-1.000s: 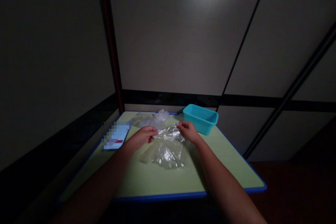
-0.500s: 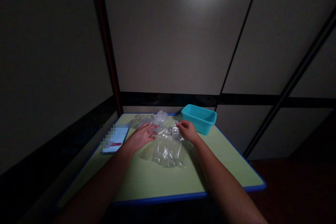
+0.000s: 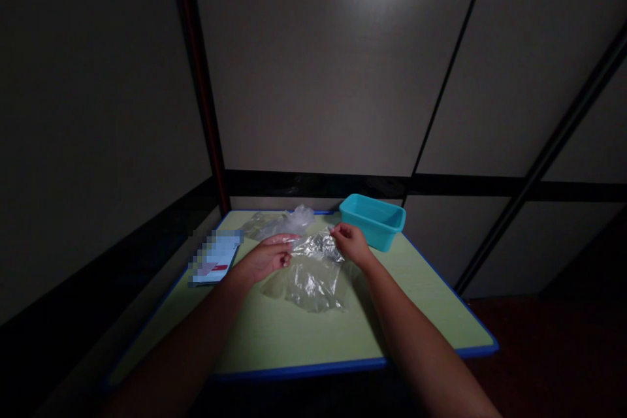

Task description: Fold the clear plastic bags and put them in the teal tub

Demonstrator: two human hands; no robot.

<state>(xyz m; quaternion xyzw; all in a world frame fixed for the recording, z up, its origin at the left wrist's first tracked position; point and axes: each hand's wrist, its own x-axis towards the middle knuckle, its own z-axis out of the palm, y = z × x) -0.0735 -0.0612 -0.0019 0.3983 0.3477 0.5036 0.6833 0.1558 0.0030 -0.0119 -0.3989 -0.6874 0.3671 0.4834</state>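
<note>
our right hand (image 3: 349,243) pinching a clear plastic bag (image 3: 316,281) by its top edge, our left hand (image 3: 267,260) loosely curled at its other side, grip unclear, bag above the green table (image 3: 421,294), teal basket (image 3: 375,222) just behind

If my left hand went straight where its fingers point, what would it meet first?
Your left hand would probably meet the clear bag at its fingertips, then perhaps your right hand; depth is unclear.

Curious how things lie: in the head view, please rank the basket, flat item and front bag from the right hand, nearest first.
1. Front bag, in the right hand.
2. Teal basket, beyond it, right.
3. Flat item, far left.
</note>
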